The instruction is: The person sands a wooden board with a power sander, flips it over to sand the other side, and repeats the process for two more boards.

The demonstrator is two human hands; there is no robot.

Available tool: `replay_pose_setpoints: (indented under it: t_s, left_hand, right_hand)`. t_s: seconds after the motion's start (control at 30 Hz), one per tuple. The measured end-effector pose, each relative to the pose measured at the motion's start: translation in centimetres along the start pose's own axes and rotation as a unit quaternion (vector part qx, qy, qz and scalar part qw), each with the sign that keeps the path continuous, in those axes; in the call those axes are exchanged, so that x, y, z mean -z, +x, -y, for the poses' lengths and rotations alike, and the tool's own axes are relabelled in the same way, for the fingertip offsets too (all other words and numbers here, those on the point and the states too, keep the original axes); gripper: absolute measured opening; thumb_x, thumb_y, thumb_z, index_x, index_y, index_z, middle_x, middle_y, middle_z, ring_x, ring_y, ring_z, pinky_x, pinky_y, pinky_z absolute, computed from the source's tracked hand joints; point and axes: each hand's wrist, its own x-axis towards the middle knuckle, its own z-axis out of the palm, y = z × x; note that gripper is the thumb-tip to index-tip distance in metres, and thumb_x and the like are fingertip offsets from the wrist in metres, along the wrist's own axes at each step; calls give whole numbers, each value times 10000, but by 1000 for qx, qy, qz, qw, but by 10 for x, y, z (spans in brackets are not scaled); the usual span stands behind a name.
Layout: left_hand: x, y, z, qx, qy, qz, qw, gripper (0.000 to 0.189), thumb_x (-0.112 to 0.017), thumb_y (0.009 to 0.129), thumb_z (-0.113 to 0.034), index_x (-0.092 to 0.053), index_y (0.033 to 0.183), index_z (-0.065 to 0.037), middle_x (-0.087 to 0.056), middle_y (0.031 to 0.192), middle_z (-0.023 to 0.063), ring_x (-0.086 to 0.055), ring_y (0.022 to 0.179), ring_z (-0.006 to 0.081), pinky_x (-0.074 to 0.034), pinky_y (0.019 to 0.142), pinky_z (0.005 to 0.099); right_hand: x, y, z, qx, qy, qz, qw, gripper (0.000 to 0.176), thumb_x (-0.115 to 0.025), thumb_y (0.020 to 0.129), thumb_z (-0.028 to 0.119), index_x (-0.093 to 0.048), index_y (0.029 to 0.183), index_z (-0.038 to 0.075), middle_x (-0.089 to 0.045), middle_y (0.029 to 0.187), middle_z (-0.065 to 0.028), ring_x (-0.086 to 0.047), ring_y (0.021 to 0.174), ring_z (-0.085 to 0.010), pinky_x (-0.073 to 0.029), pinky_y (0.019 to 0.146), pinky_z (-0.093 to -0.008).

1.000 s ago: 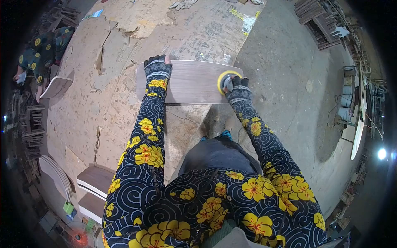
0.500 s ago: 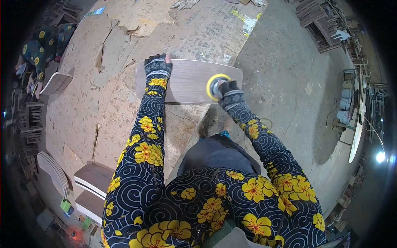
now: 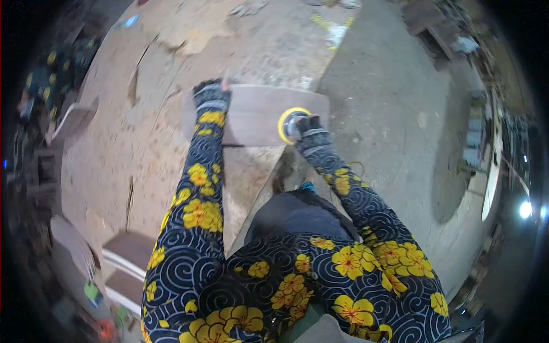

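Observation:
A curved wooden board (image 3: 254,117) lies crosswise in front of me, slightly blurred. My left hand (image 3: 211,96), in a dark patterned fingerless glove, holds the board near its left end, fingers at the far edge and thumb pointing away. My right hand (image 3: 307,127), gloved likewise, is closed around a round sander (image 3: 293,124) with a yellow-rimmed pad. The sander is on the right half of the board, close to the near edge. Its body is partly hidden by my fingers.
Worn cardboard sheeting (image 3: 137,154) spreads under and left of the board; concrete floor (image 3: 394,126) is on the right. Stacked curved boards (image 3: 128,254) stand at lower left. Another person (image 3: 48,80) sits at far left beside a curved panel (image 3: 71,121). Wooden pieces (image 3: 426,20) are piled at upper right.
The sander in my right hand has shifted a little left and toward the near edge. My left hand keeps its place on the board. The whole view has shifted slightly and blurred.

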Motion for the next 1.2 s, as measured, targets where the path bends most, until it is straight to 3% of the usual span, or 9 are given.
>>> replay_pose_setpoints:
  t_s: [0.13, 0.17, 0.23, 0.3, 0.43, 0.6, 0.73, 0.9, 1.2]
  left_hand:
    - [14, -4, -6, 78, -100, 80, 989, 384, -449, 963, -371, -699, 1037, -89, -713, 1039, 158, -667, 968, 335, -516, 843, 447]
    - [77, -14, -50, 48, -80, 163, 982, 319, -460, 953, -285, -688, 1074, -98, -698, 1079, 154, -646, 1023, 329, -507, 865, 441]
    - [-39, -6, 10, -118, -91, -3, 989, 358, -497, 948, -291, -659, 1191, -85, -672, 1189, 135, -595, 1140, 319, -469, 989, 411]
    - [-36, -4, 9, -22, -2, -4, 1000, 411, -481, 973, -304, -628, 1243, -32, -647, 1217, 211, -571, 1186, 344, -446, 1029, 407]
    - [3, -2, -28, 57, -8, -29, 998, 558, -369, 996, -462, -729, 974, -37, -715, 933, 176, -650, 937, 395, -498, 857, 478]
    - [30, 11, -67, 82, -29, 143, 986, 598, -398, 982, -497, -650, 1185, 6, -635, 1231, 230, -571, 1191, 373, -422, 1028, 478]
    - [12, 22, -100, 53, -3, 139, 989, 599, -408, 977, -501, -644, 1195, 6, -627, 1241, 234, -562, 1200, 377, -414, 1035, 482]
    - [9, 24, -118, 33, 15, 128, 991, 602, -422, 971, -506, -636, 1206, 5, -618, 1254, 239, -551, 1211, 383, -404, 1043, 488]
    - [5, 27, -143, 6, 32, 118, 993, 610, -446, 959, -514, -623, 1228, 5, -600, 1277, 248, -530, 1232, 393, -386, 1057, 499]
  right_hand:
    - [12, 0, 20, 115, -279, -150, 941, 230, -595, 873, 142, -607, 1085, 55, -591, 905, -142, -583, 720, -249, -502, 617, -405]
    - [17, -10, 30, 111, -463, -202, 856, 202, -576, 882, 127, -617, 1061, 43, -599, 855, -132, -578, 668, -224, -494, 584, -388]
    - [26, -18, 42, 103, -646, -266, 708, 169, -538, 901, 96, -637, 1015, 18, -616, 757, -112, -567, 563, -173, -479, 518, -354]
    - [37, -25, 39, 191, -303, -220, 907, 177, -515, 876, 97, -645, 975, 28, -647, 884, -160, -650, 802, -268, -532, 778, -452]
    - [39, -60, -17, -29, -143, -141, 979, 209, -562, 813, 204, -639, 969, 87, -612, 787, -90, -626, 781, -291, -524, 721, -442]
    - [-1, -111, -149, -172, -242, -131, 946, 226, -563, 805, 269, -667, 950, 131, -667, 826, -56, -646, 808, -282, -529, 721, -422]
    - [18, -218, -168, -495, -70, -257, 827, 263, -541, 873, 313, -669, 1040, 154, -691, 1012, -129, -659, 898, -313, -532, 792, -461]
    - [33, -303, -159, -556, 264, -352, 705, 368, -517, 904, 392, -646, 1164, 166, -623, 1189, -193, -645, 1043, -365, -521, 862, -503]
    - [66, -312, -106, -624, 32, -188, 757, 506, -517, 899, 481, -548, 1302, 178, -562, 1312, -181, -574, 1183, -355, -479, 946, -503]
